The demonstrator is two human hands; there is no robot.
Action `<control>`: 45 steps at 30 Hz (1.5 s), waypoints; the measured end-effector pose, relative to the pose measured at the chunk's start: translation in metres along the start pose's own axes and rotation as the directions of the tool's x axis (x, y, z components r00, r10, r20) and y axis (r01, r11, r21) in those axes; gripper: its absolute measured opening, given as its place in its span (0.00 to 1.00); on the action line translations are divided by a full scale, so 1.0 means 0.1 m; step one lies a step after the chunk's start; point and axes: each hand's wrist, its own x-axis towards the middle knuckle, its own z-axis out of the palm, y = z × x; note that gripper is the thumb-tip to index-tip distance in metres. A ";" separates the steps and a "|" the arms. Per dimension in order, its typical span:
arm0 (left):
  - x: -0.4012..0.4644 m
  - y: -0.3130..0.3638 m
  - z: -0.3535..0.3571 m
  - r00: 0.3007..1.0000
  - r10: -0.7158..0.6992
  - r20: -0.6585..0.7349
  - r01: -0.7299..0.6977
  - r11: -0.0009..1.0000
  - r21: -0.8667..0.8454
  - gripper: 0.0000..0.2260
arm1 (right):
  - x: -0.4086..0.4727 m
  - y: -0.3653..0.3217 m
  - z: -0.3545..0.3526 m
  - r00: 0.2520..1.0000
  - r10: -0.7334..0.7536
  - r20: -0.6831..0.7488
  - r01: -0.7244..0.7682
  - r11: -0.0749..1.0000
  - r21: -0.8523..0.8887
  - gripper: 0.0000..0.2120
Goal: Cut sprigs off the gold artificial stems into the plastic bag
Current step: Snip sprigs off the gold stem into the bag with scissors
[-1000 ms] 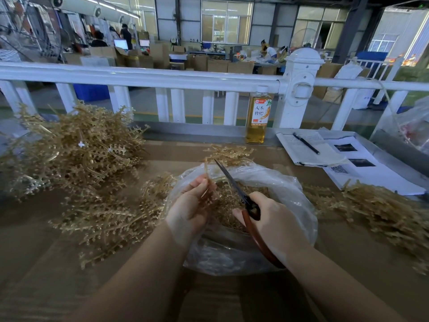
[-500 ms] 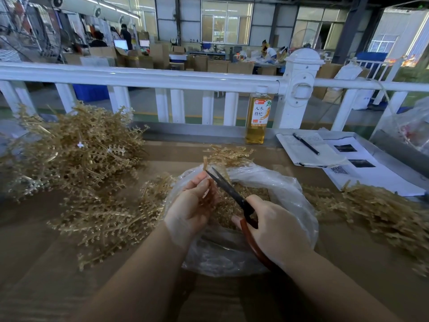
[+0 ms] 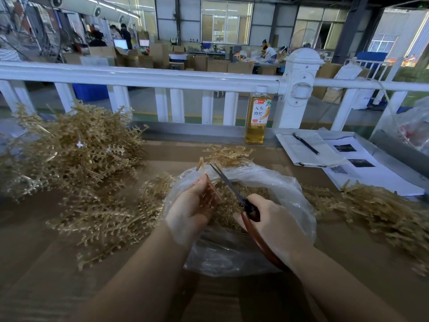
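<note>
Left hand: my left hand (image 3: 191, 209) grips a gold stem (image 3: 201, 166) upright over the plastic bag (image 3: 290, 196).
Right hand: my right hand (image 3: 271, 219) holds the scissors (image 3: 232, 189), blades apart beside the stem.
Left of bag: uncut gold stems (image 3: 76, 154).
Behind bag: bottle (image 3: 257, 117).

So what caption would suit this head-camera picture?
Left hand holds a gold stem over the plastic bag while right hand works the scissors.

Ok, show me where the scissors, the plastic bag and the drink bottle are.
scissors (image 3: 228, 185): head view, on the dark blades.
plastic bag (image 3: 293, 194): head view, on its right rim.
drink bottle (image 3: 258, 112): head view, on its orange label.
</note>
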 end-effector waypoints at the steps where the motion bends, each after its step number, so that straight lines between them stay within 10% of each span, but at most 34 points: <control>1: -0.01 0.00 0.02 1.000 -0.019 0.014 0.019 1.000 0.002 0.09 | -0.01 -0.01 0.00 1.000 -0.016 -0.012 0.016 1.000 0.013 0.08; 28: 0.00 -0.11 0.02 0.987 0.039 0.158 -0.071 0.977 0.199 0.03 | 0.01 -0.05 0.01 0.994 0.000 -0.113 0.001 1.000 0.002 0.12; 45: 0.03 -0.07 0.04 0.993 -0.047 0.113 0.057 0.995 -0.083 0.08 | 0.00 0.00 0.05 0.992 -0.122 0.003 0.122 0.986 -0.118 0.04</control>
